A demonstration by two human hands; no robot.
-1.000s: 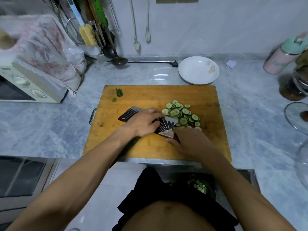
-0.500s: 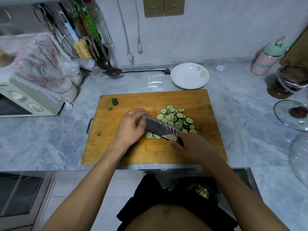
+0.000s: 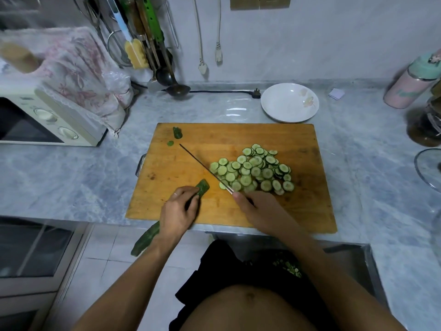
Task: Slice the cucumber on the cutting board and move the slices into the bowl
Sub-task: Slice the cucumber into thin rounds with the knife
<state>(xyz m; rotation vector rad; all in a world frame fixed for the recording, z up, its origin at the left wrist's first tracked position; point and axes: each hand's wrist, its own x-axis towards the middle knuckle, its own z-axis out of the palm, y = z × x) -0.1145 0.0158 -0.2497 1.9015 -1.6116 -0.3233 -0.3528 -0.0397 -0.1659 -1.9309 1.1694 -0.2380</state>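
Head view: a wooden cutting board (image 3: pixel 250 137) lies on the grey counter.
Left hand (image 3: pixel 177 211): curled round a whole cucumber (image 3: pixel 202 187), whose front end rests on the board while its tail overhangs the near edge.
Right hand (image 3: pixel 260 211): clamped on the handle of a knife (image 3: pixel 202 166), blade edge-up beside the pile of slices (image 3: pixel 253 169).
Bowl (image 3: pixel 290 102): white, no slices in it, just behind the board.
Step advice: bring the cucumber fully onto the board, tuck fingertips back, then cut thin rounds.
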